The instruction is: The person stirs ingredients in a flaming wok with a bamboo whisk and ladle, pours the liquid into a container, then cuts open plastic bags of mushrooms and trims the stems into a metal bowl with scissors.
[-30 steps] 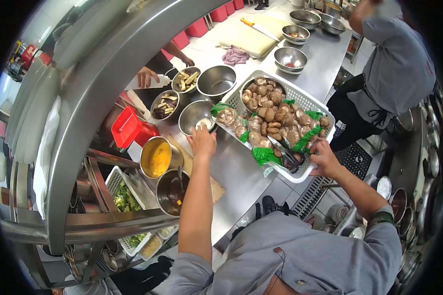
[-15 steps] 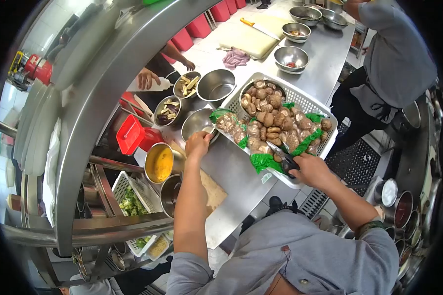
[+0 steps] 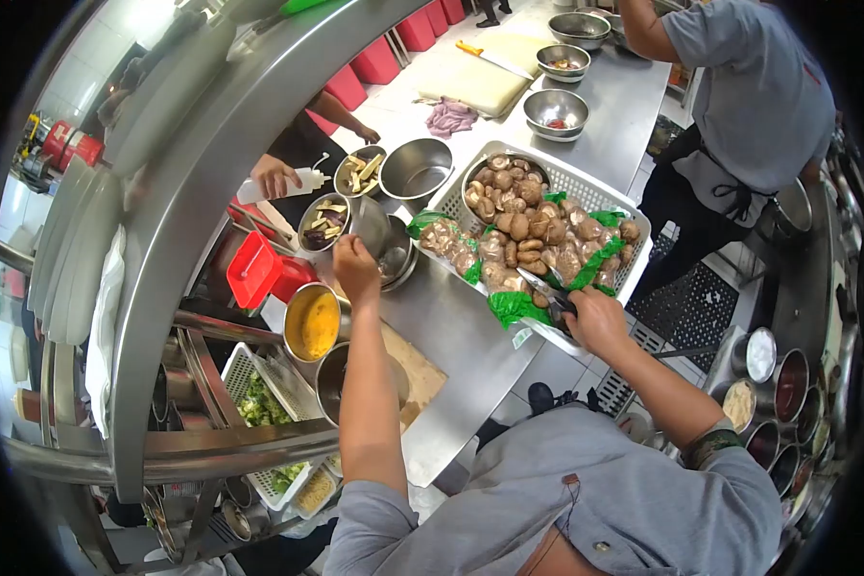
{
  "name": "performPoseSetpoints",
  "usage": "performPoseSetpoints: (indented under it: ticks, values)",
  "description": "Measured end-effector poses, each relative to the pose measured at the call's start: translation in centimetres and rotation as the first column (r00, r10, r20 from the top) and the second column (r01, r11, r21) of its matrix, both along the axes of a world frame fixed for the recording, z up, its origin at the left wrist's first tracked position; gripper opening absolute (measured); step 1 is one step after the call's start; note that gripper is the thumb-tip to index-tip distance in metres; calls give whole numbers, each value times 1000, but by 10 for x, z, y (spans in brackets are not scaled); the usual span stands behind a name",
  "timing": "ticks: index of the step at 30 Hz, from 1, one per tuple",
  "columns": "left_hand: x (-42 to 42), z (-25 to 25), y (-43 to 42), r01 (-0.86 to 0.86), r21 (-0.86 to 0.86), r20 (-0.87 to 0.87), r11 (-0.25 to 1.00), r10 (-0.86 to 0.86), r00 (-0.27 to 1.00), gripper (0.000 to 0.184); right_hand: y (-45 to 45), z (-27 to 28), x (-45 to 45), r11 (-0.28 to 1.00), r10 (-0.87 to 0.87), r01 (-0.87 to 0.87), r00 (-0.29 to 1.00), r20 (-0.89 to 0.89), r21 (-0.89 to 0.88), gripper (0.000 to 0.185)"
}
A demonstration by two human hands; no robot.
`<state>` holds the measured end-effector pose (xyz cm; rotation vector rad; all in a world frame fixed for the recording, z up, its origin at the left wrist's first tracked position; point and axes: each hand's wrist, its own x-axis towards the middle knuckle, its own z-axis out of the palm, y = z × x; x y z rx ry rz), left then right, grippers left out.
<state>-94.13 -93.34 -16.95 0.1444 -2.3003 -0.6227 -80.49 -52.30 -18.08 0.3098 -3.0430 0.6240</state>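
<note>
My left hand [image 3: 356, 269] is closed on the near rim of a tilted steel bowl [image 3: 371, 226]. Beneath it, on the counter, sits another steel bowl [image 3: 397, 261]. My right hand [image 3: 597, 321] grips a pair of scissors [image 3: 553, 300] with dark handles, the blades pointing over the white plastic basket [image 3: 646, 248]. Brown mushrooms [image 3: 518, 227] fill this basket, some in a round metal container and others in clear bags with green plastic [image 3: 514, 309] edges. The scissors lie close to the bagged mushrooms; contact cannot be made out.
A co-worker's hand [image 3: 274, 177] holds a white squeeze bottle [image 3: 302, 180] beside bowls of cut eggplant [image 3: 324, 219]. An egg-yellow liquid [image 3: 314, 323] fills a pot at left. A knife [image 3: 494, 58] lies on the far cutting board [image 3: 475, 88]. Another person [image 3: 754, 106] stands at right.
My left hand has moved left and slightly up, tilting a steel bowl off the one below. The squeeze bottle in the co-worker's hand has shifted left. My right hand keeps the scissors over the basket.
</note>
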Motion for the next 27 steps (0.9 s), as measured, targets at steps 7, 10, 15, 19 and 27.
performPoseSetpoints:
  ticks: [7, 10, 15, 19, 27]
  values:
    - [-23, -12, -34, -55, 697, -65, 715, 140, 988, 27, -4, 0, 1, 999, -45, 45, 999, 6, 17, 25]
    - [6, -17, -51, -128, 252, 177, 959, 84, 981, 26, -12, 0, -2, 995, -91, 89, 995, 39, 49, 25]
    - [10, -35, -69, 156, 988, -156, -7, 3, 988, 23, -11, 5, 0, 994, -108, 107, 993, 41, 22, 27]
    - [99, 41, 29, -91, 723, 58, 685, 71, 996, 23, -6, 4, 4, 985, -110, 102, 992, -54, -140, 28]
    - [185, -37, 107, 173, 22, 181, 985, -174, 968, 15, 19, 25, 7, 679, -51, 245, 956, 288, -692, 22]
